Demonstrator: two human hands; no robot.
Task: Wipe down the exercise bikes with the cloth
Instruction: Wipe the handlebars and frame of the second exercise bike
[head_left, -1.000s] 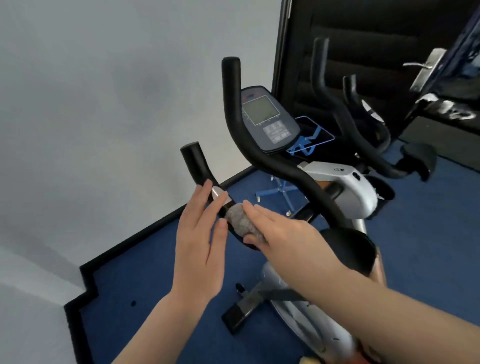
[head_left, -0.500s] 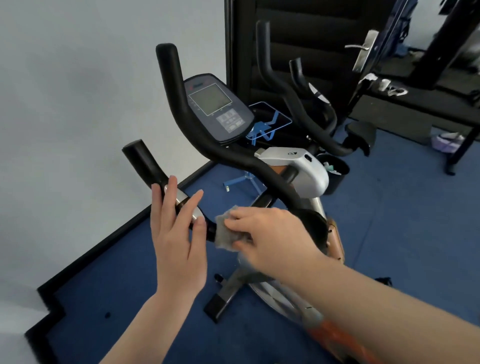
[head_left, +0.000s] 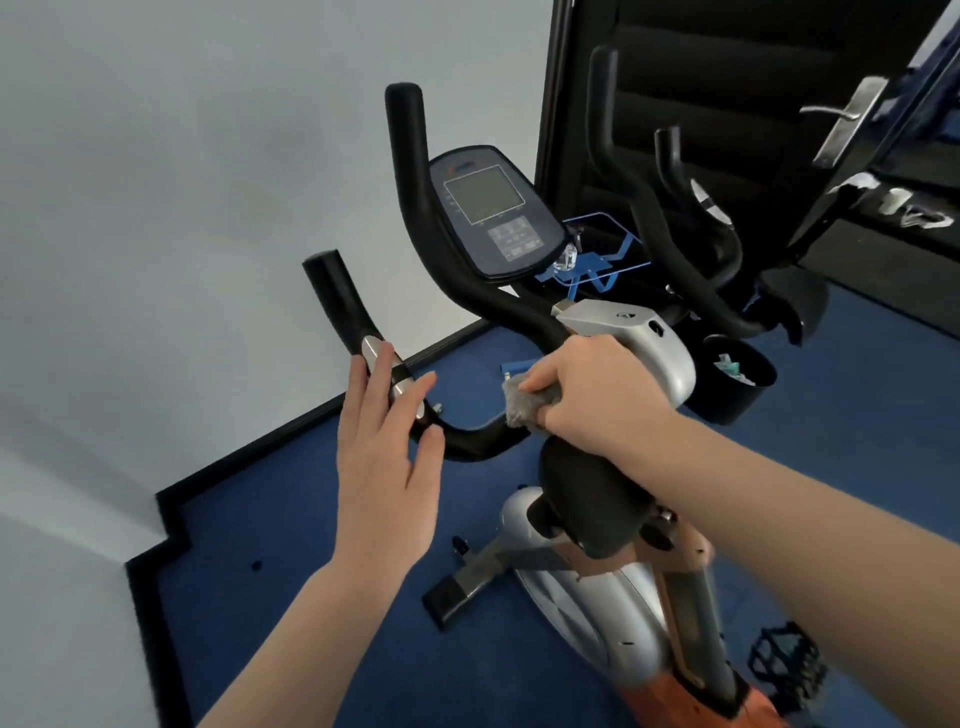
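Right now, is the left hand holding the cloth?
No. The left hand is open against the handlebar; the grey cloth is bunched in the right hand.

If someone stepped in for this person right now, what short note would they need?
Right hand: closed on the grey cloth, pressed against the near handlebar close to the stem.
Left hand: open, fingers resting at the handlebar's silver sensor strip.
Done: cannot tell which parts are already wiped.
Left: the upright grips, console, frame, and the second bike behind.
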